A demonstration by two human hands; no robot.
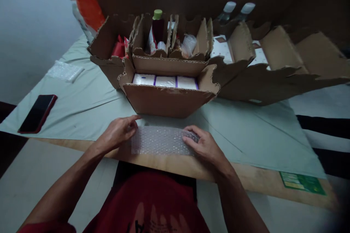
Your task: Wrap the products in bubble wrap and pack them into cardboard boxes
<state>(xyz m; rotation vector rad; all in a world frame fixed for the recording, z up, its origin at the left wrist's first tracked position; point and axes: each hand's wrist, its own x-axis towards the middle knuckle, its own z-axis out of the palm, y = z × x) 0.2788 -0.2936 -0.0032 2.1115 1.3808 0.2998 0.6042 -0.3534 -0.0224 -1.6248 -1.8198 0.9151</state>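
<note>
A flat strip of clear bubble wrap point(161, 140) lies along the table's front edge, between my two hands. My right hand point(205, 145) is closed on the strip's right end, with fingers and thumb bent around it. At the upper left corner, my left hand point(119, 133) pinches the wrap between its thumb and curled fingers, while the index finger points forward. Just beyond the wrap stands an open cardboard box point(166, 100) holding white packets with purple edges point(165, 81) in a row.
Behind it, several open cardboard bins point(237, 49) hold bottles, red packaging point(119, 47) and white boxes point(222, 49). At left lie a phone point(37, 113) and a folded clear plastic packet point(65, 71). A green card point(302, 182) rests at the front right edge of the cloth-covered table point(232, 127).
</note>
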